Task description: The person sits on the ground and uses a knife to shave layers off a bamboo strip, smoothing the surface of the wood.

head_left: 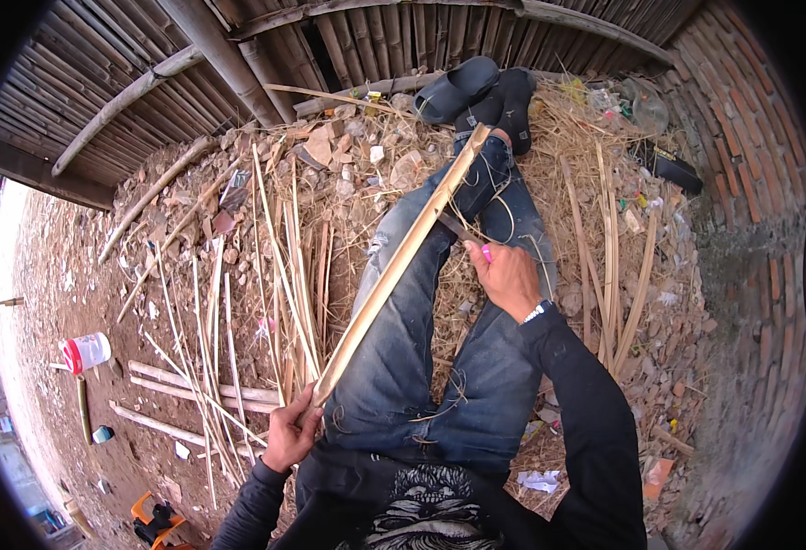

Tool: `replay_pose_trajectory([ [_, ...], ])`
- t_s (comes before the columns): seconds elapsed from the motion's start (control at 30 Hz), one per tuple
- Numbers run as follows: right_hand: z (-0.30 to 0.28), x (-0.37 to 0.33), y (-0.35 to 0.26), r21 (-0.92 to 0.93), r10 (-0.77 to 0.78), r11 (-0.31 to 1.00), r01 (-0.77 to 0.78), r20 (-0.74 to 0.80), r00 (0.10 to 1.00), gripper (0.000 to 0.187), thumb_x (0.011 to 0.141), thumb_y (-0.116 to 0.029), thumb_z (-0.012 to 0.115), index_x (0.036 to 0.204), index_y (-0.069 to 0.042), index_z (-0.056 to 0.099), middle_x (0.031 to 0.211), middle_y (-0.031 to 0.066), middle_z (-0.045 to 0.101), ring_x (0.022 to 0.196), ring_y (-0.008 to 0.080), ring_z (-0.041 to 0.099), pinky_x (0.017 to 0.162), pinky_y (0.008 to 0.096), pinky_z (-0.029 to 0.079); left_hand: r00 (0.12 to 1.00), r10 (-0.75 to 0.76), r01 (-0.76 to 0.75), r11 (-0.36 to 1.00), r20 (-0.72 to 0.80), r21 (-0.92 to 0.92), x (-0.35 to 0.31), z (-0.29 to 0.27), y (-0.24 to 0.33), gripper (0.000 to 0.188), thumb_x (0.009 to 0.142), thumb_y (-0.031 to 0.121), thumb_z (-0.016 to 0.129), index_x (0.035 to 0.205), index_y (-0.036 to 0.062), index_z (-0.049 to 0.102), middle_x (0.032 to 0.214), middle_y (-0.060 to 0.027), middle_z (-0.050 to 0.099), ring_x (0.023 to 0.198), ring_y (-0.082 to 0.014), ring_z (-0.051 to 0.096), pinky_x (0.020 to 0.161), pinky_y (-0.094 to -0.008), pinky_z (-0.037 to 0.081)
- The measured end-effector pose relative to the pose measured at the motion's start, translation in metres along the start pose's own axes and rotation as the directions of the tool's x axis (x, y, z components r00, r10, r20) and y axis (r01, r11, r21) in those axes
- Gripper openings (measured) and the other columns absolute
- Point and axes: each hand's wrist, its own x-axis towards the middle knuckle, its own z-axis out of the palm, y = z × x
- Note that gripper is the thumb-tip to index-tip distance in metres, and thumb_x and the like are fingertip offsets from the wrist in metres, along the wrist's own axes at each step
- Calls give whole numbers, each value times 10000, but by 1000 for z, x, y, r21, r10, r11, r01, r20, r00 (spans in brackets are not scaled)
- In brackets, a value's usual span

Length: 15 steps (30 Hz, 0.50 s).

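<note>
A long split bamboo strip [403,261] lies slantwise across my jeans, its pale inner face showing. Its near end is gripped by my left hand [293,428], fingers closed round it beside my left thigh. My right hand [510,278] is wrapped round the handle of a knife [458,226], a bit of pink showing by the thumb. The blade meets the strip's right edge, partly hidden at the tip. Thin curled shavings [504,215] hang over my legs near the blade.
Several thin bamboo strips [284,266] lie on the left ground, more strips [609,266] on the right. Thicker poles [206,392] rest near a red-and-white tub [87,352]. A brick wall [756,165] stands at right, a bamboo wall [375,46] beyond my feet.
</note>
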Motion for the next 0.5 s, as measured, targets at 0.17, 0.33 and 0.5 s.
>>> replay_pose_trajectory([
  [0.17,1,-2,-7,40,-51,998,49,60,997,646,1071,-535,502,710,-31,683,655,254,656,658,483,666,609,580,518,999,-38,39,998,13,-41,1,1,-5,477,978,54,694,1421,-85,587,890,-206,753,847,-71,644,790,-289,557],
  [0.33,-10,36,42,-24,18,999,-22,-164,986,647,1062,-555,518,710,-38,686,667,256,656,649,469,661,584,570,502,999,32,-31,999,23,-14,-20,-5,-28,499,975,72,697,1438,-75,579,967,-206,773,914,-118,699,852,-300,561],
  [0.5,-19,12,26,23,-14,1000,15,-50,999,619,1045,-552,551,729,-41,702,626,244,644,616,469,654,559,558,503,998,-31,32,999,55,-10,-25,-14,-38,498,964,63,698,1425,-87,584,1051,-229,781,1005,-148,720,896,-311,560],
])
